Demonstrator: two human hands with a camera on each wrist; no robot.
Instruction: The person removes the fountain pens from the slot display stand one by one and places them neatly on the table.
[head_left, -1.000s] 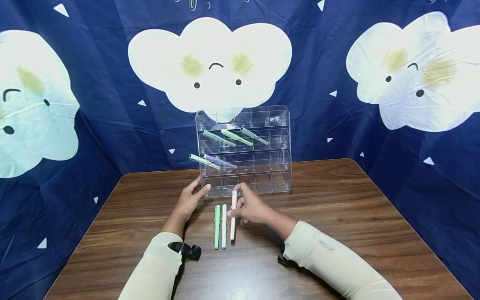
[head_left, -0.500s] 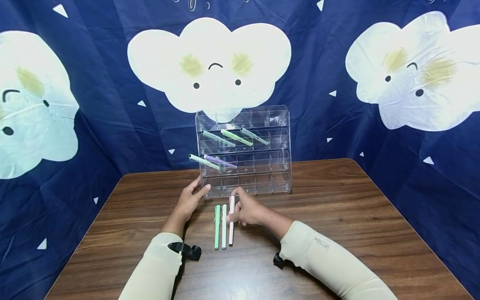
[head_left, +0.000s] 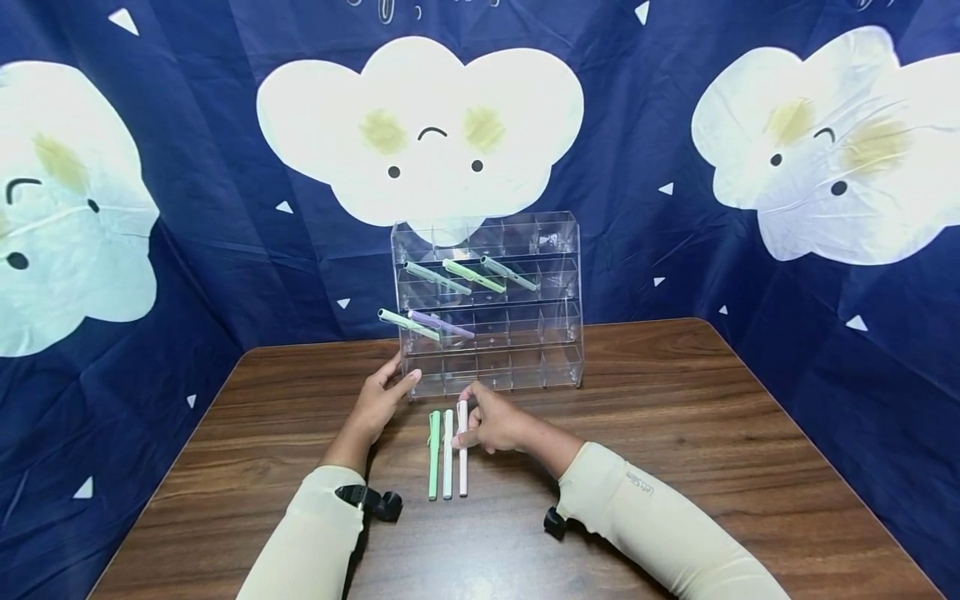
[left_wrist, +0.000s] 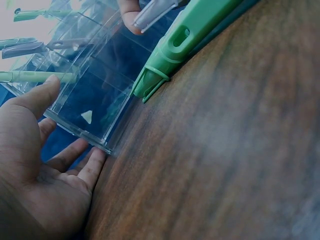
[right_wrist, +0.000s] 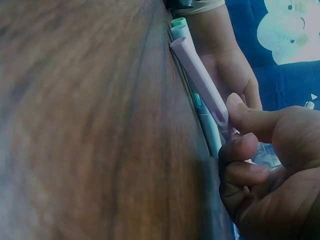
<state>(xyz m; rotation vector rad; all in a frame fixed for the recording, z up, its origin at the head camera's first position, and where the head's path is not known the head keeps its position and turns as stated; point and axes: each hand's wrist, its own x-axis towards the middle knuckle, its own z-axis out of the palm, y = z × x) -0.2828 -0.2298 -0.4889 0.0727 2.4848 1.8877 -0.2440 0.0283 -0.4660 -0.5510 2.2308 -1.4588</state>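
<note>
I see my right hand (head_left: pixel 501 423) curled around the upper end of the pale pink pen (head_left: pixel 462 448), thumb and fingertips (right_wrist: pixel 239 111) pinching its barrel just above the wooden table (head_left: pixel 675 433). Directly beside those fingers, toward my left, lie the white pen (head_left: pixel 447 454) and the green pen (head_left: pixel 433 454), side by side and parallel with the pink one. My left hand (head_left: pixel 378 398) is spread loosely open, thumb and fingertips (left_wrist: pixel 47 87) resting against the lower left corner of the clear acrylic rack (head_left: pixel 525 333), gripping nothing. Beyond those fingertips, five more pens sit slanted in the rack's compartments.
</note>
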